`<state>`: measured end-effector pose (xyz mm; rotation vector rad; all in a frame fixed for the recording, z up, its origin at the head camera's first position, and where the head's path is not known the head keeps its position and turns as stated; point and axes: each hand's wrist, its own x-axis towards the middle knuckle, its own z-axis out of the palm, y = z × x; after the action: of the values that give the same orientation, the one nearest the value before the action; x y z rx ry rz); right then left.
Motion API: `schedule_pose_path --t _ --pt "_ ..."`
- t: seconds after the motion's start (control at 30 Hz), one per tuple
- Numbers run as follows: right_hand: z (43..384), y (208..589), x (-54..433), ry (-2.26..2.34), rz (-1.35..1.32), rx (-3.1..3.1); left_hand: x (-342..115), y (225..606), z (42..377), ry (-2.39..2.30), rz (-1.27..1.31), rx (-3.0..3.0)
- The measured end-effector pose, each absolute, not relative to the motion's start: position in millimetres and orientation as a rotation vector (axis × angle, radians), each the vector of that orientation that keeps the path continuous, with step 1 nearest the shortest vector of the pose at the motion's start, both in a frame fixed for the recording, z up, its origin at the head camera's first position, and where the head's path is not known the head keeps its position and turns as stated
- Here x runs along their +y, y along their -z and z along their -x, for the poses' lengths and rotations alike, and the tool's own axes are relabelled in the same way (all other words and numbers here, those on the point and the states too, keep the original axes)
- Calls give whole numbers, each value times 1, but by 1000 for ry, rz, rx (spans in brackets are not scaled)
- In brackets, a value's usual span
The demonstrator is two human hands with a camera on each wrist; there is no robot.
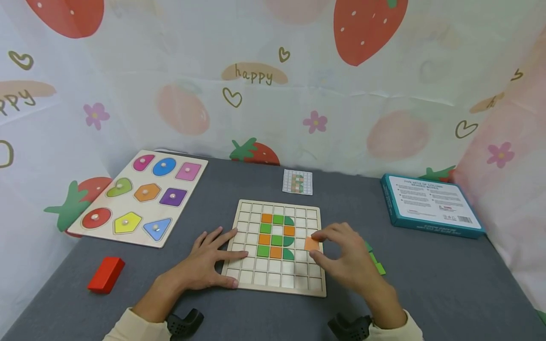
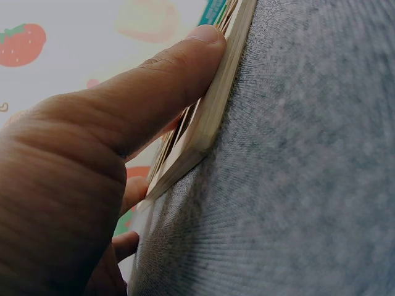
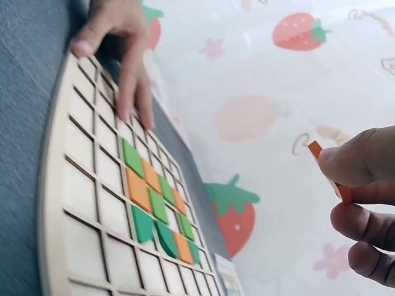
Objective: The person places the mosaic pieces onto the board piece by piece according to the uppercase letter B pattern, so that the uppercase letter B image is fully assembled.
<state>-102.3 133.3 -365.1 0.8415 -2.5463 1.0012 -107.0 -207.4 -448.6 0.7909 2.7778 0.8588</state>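
A square wooden grid board (image 1: 302, 270) lies in the middle of the table, with green squares, orange squares and dark green curved pieces set in its central cells. A pale cell shows among them. My left hand (image 1: 204, 263) rests at the board's left side with its fingers spread. In the left wrist view the thumb (image 2: 179, 68) presses on the wooden rim. Between thumb and fingertips, my right hand (image 1: 347, 258) pinches an orange square tile (image 1: 311, 244) over the board's right edge. The right wrist view shows that tile (image 3: 331, 176) held edge-on, raised above the grid.
Several green pieces (image 1: 378, 268) lie right of the board, partly hidden by my right hand. Behind the board is a small pattern card (image 1: 297, 183). A teal box (image 1: 435, 203) sits at right; a knobbed shape puzzle (image 1: 104, 235) and a red block (image 1: 106, 274) lie at left.
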Motion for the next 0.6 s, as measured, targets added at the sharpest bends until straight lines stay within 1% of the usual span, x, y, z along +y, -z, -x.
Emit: schedule_pose_path --t 0.2,0.6 --pt "100 369 120 -1030 -908 -2508 -207 448 107 -847 -790 2780" --pt "101 380 100 -1089 -894 -2525 -208 450 107 -844 -795 2787"
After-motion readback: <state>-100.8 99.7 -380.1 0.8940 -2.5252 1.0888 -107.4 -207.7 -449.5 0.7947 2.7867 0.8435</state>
